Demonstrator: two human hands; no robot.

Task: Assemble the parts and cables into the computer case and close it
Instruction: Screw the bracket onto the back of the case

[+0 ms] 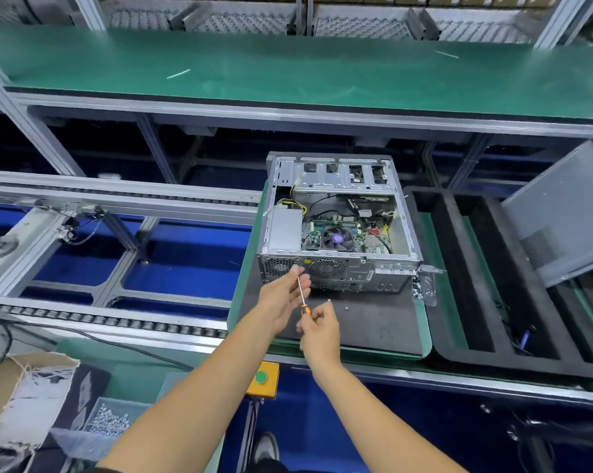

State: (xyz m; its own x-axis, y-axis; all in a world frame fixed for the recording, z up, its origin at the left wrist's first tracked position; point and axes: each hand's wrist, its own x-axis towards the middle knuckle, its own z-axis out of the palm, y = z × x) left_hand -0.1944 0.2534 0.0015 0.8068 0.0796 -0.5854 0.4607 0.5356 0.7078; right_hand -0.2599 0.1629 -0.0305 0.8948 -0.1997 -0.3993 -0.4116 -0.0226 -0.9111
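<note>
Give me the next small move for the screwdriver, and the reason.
Probably seat the screwdriver tip on the case rear panel and start turning. The right hand grips the orange handle, the left hand pinches the shaft near the tip, right at the rear panel beside the fan grille. Loose screws lie on the mat.

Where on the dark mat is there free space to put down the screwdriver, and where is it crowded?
Free: the dark mat between the case and the mat's near edge, right of the right hand. Two small screws lie near the case. Crowded: the mat's right edge, with a plastic bag of screws, and the left part, where the left hand steadies the screwdriver.
</note>
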